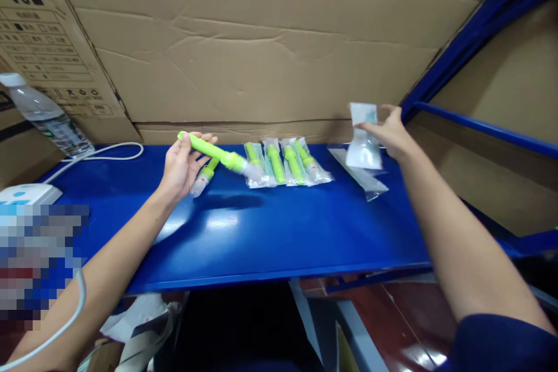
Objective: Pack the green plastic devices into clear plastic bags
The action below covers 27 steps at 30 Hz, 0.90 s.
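In my left hand point(176, 165) I hold a lime-green stick point(209, 150) with a collar and a pale, translucent end, blurred and pointing right. It is tilted above the table, pinched between thumb and fingers. A similar green stick point(208, 173) with a clear end and a small red mark lies just beyond that hand, partly hidden. My right hand point(394, 133) pinches a small clear plastic bag point(364, 148) with faint printing, raised over the table's right side. Between the hands, several green sticks in clear bags point(275, 164) lie side by side.
Flat clear bags point(360, 174) lie under my right hand on the blue table point(283, 226). A water bottle point(47, 119), a white cable point(117, 152) and a white power strip point(30, 193) are at the left. Cardboard point(261, 58) and a blue frame point(479, 133) border the table.
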Each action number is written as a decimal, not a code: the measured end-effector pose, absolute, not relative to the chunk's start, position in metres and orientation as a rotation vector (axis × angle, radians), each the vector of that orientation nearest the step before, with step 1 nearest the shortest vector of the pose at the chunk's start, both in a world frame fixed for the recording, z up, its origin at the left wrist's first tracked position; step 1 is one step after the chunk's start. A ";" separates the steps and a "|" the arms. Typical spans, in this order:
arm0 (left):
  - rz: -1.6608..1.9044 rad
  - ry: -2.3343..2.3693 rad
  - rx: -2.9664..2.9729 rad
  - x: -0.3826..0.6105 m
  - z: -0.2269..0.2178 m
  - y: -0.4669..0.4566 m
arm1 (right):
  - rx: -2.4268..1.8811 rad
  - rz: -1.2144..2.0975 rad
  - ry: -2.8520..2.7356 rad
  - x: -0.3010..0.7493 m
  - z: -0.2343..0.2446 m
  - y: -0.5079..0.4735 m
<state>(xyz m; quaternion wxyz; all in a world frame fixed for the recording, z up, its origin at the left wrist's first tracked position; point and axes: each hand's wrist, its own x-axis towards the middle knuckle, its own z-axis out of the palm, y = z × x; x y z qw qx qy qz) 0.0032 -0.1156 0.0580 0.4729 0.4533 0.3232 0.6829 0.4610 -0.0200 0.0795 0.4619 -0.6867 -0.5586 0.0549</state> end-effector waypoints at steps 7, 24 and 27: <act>1.484 0.943 0.726 0.017 0.055 -0.090 | -1.882 0.229 -1.489 0.511 0.031 -0.033; 0.866 1.869 1.891 0.038 0.028 -0.005 | -1.183 0.427 -2.464 0.278 0.044 -0.080; 0.868 1.951 2.001 0.035 0.033 -0.010 | -1.197 0.428 -2.506 0.267 0.037 -0.086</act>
